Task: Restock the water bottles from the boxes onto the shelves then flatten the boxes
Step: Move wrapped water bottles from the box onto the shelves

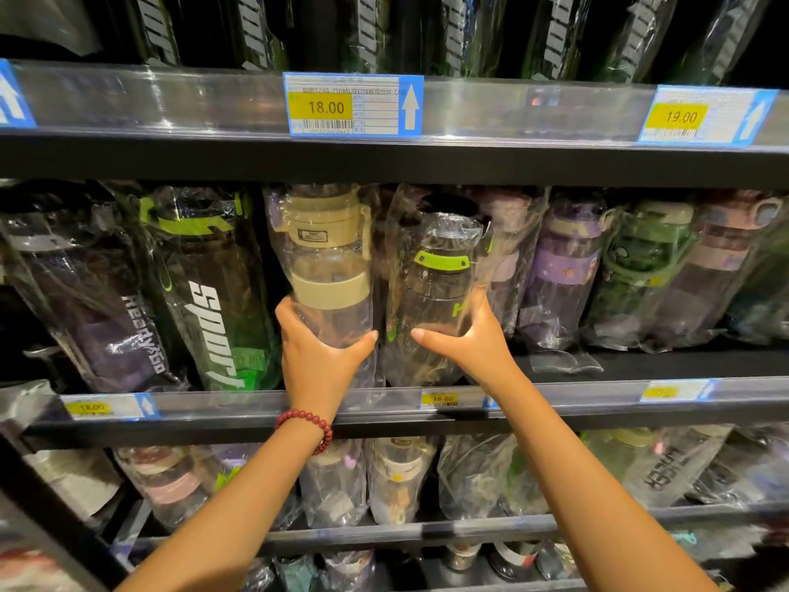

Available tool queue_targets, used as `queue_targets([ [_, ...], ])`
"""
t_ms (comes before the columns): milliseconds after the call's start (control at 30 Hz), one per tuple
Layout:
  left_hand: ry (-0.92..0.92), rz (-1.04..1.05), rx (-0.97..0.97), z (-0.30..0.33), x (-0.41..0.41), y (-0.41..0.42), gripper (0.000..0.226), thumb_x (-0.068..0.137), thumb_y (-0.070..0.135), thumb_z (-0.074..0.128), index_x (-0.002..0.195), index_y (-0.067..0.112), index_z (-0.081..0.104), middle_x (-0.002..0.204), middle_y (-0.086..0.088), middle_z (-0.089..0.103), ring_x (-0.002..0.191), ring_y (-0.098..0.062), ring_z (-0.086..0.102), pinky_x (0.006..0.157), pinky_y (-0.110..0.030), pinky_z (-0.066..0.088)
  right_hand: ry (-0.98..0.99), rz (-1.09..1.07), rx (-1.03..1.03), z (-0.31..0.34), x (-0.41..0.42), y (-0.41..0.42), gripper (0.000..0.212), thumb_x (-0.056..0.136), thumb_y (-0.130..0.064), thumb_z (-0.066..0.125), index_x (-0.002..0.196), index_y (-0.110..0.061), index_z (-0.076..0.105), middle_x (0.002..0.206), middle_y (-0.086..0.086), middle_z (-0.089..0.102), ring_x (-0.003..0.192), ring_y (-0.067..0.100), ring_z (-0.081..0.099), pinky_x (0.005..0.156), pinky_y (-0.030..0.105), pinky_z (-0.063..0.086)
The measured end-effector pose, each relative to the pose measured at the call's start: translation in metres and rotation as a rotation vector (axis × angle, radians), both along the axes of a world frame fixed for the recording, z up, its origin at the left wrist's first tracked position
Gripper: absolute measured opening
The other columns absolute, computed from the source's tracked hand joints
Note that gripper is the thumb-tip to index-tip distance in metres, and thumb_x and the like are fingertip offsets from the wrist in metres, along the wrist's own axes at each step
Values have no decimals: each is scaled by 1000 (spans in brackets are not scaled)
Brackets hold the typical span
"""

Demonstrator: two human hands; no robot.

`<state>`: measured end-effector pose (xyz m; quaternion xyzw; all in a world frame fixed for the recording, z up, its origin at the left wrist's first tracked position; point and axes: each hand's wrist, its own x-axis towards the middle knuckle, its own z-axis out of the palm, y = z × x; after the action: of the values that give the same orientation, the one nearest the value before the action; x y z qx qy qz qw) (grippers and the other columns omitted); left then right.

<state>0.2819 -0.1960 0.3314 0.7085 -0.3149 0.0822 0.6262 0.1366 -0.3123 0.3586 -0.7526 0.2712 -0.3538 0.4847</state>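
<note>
**Two hands on two wrapped bottles, middle shelf**

Both arms stretched up from below toward the black metal middle shelf [384,425] with its clear plastic price rail. Left hand [318,356], with a dark red bead bracelet [308,427] on the wrist, wrapped around the lower part of a clear plastic bottle with beige lid and beige band [326,267], thumb in front, fingers behind. Bottle inside a transparent plastic bag, leaning slightly left at the top, base at the shelf's front edge.

Right hand [465,339] gripping the lower part of a clear plastic bottle with dark lid and lime green handle [435,288], thumb pointing left across the front. This one also bagged, standing just beside the beige bottle, with a narrow gap between the two. Hands close together, thumbs nearly meeting but not touching.

To the left on the same shelf, a dark green bottle printed "sport" [217,301] and a dark purple bottle printed "Ready Go" [98,309], both tilted. To the right, a purple bottle with pale band [563,267] and a green bottle with pale lid [640,258] (all in crinkled bags).

On the rail above, a yellow and blue price tag reading 18.00 [352,104]; farther right, a tag reading 19.00 [700,115]. Below, more wrapped bottles on the lower shelf [469,529].
</note>
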Motion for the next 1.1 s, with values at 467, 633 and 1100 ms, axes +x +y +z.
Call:
queue_targets([
  [467, -12, -55, 9, 1, -1, 3, 102, 55, 32, 89, 134, 9, 27, 131, -8, 45, 116, -20, 49, 87, -24, 40, -36, 22, 43, -7, 3, 3, 86, 56, -49, 81, 127, -22, 41, 126, -7, 56, 118, 11, 54, 100, 38, 46],
  [633, -31, -115, 14, 1, 4, 12, 98, 55, 28, 90, 130, 12, 28, 120, 4, 41, 110, -11, 45, 84, -20, 37, -15, 41, 34, -16, 1, 5, 67, 67, -28, 85, 114, -37, 38, 120, -19, 51, 107, -12, 50, 89, 13, 42],
  [1100, -13, -229, 162, 9, 22, 23, 94, 59, 22, 88, 131, 13, 29, 118, 9, 41, 107, -7, 44, 87, -20, 35, 122, -61, -128, -12, -2, 10, 73, 69, -38, 82, 122, -9, 41, 120, 8, 57, 110, 24, 56, 91, 38, 48],
])
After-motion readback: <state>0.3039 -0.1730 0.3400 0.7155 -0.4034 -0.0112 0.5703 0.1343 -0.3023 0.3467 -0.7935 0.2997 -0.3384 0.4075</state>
